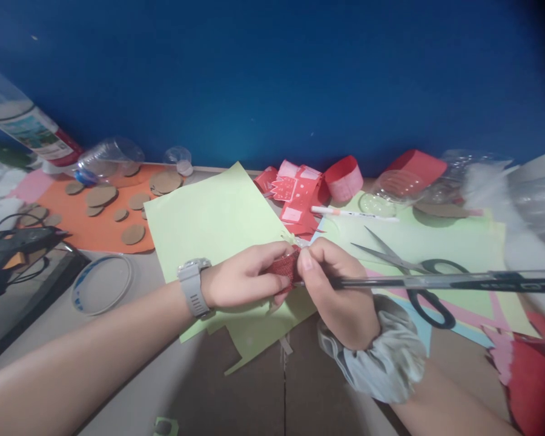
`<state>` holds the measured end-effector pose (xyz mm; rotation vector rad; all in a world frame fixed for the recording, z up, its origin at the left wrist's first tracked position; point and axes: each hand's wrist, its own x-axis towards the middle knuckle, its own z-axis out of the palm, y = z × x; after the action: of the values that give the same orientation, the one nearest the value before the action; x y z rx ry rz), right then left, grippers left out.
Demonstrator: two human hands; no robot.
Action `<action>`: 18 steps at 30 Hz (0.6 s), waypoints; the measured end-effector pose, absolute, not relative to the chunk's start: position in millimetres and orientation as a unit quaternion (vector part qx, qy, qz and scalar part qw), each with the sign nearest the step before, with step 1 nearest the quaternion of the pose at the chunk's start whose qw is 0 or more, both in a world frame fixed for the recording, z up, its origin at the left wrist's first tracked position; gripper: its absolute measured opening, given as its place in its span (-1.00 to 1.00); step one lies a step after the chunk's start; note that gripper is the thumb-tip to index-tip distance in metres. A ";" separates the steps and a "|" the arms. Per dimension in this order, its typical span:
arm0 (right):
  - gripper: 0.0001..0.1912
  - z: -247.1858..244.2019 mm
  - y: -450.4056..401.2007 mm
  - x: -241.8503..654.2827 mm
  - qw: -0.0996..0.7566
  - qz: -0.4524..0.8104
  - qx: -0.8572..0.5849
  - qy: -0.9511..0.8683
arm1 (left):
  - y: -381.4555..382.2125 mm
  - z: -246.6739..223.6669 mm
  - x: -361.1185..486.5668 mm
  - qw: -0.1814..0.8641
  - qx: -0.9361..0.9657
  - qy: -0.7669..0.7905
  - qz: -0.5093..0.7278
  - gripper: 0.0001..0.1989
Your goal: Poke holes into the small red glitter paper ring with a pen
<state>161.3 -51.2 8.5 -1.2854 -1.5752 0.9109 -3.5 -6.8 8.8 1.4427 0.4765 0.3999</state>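
Note:
My left hand point(254, 272) wears a grey watch and grips a small red piece with a woven-looking surface point(285, 265). Close against it is my right hand point(336, 278), a pale scrunchie on its wrist. Its thumb and fingers are pinched together at the red piece's right edge. A long dark pen point(436, 281) lies in that hand and points left at the red piece, its tip hidden by the fingers. A bit of clear, shiny material shows above the fingertips. Under both hands lies a light green paper sheet point(209, 218).
Black-handled scissors point(409, 266) lie partly open on coloured papers. Behind are a white marker point(354, 213) and red paper pieces point(300, 194). Cardboard discs point(102, 195) rest on orange paper point(95, 227). At left are a glue gun point(18, 239), a plastic ring point(102, 284) and a bottle point(36, 130).

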 end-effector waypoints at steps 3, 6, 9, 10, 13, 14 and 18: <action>-0.68 8.9 -51.3 161.8 0.440 0.372 -0.512 -0.636 | -6.6 9.0 -3.3 0.703 0.653 0.216 0.180 -0.95; -0.69 8.5 -51.2 162.1 0.443 0.370 -0.511 -0.637 | -6.5 8.5 -3.7 0.703 0.653 0.217 0.181 -0.94; -0.70 7.4 -50.8 161.9 0.449 0.367 -0.510 -0.635 | -6.7 8.1 -3.9 0.704 0.652 0.216 0.182 -0.94; -0.70 7.1 -50.6 161.9 0.450 0.368 -0.509 -0.634 | -6.7 8.0 -3.8 0.704 0.652 0.216 0.182 -0.94; -0.69 6.7 -50.4 161.8 0.450 0.370 -0.505 -0.636 | -6.6 8.1 -3.0 0.704 0.652 0.217 0.182 -0.93; -0.69 6.8 -50.4 161.8 0.452 0.370 -0.503 -0.637 | -6.5 8.2 -2.8 0.704 0.651 0.218 0.182 -0.93; -0.68 7.8 -50.5 161.2 0.453 0.368 -0.505 -0.635 | -6.0 8.3 -2.4 0.709 0.646 0.214 0.183 -0.92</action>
<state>161.2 -50.5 7.8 -1.2481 -1.5686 0.9094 -2.4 -6.0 8.3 1.4345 0.4760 0.4055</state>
